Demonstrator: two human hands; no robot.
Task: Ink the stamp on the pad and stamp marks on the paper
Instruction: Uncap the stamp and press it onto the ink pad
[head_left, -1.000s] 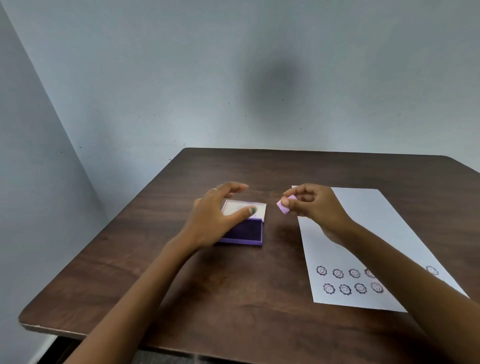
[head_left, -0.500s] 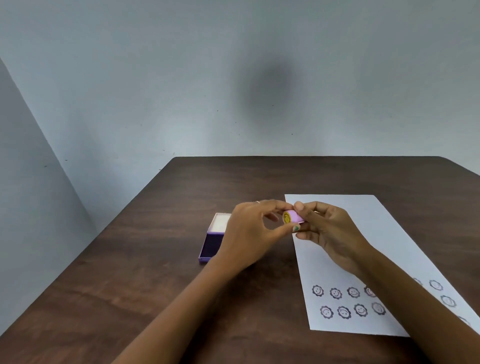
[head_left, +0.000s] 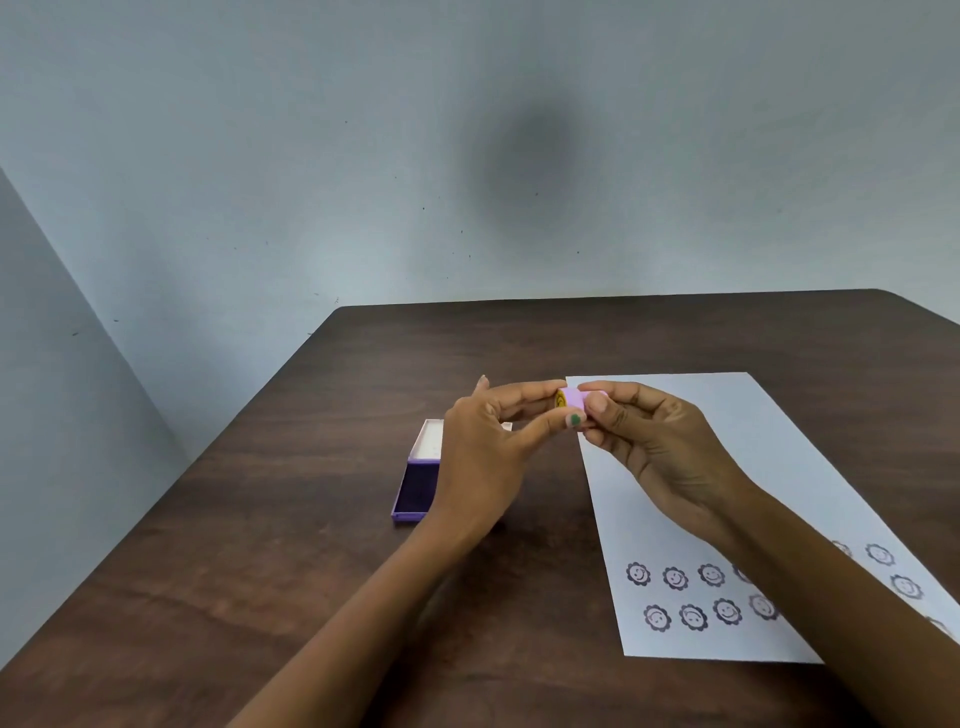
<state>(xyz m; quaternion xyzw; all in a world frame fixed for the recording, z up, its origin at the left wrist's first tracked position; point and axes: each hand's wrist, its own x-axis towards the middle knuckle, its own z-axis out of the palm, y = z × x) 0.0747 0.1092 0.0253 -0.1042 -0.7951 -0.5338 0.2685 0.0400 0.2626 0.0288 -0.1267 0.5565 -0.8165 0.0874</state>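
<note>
A small pink stamp (head_left: 575, 398) with a yellow end is held above the table between both hands. My left hand (head_left: 485, 457) pinches its left end with thumb and forefinger. My right hand (head_left: 657, 441) pinches its right end. The purple ink pad (head_left: 415, 486) lies open on the table, its white lid folded back, partly hidden behind my left hand. The white paper (head_left: 727, 415) lies to the right, with two rows of round smiley flower marks (head_left: 675, 578) near its front edge, some covered by my right forearm.
The dark wooden table (head_left: 311, 545) stands in a corner against grey-blue walls. Its left edge runs diagonally toward me and its back edge sits close behind the paper.
My left hand left the ink pad and moved right to meet my right hand at the stamp. Both hands now grip it. The view has shifted slightly.
</note>
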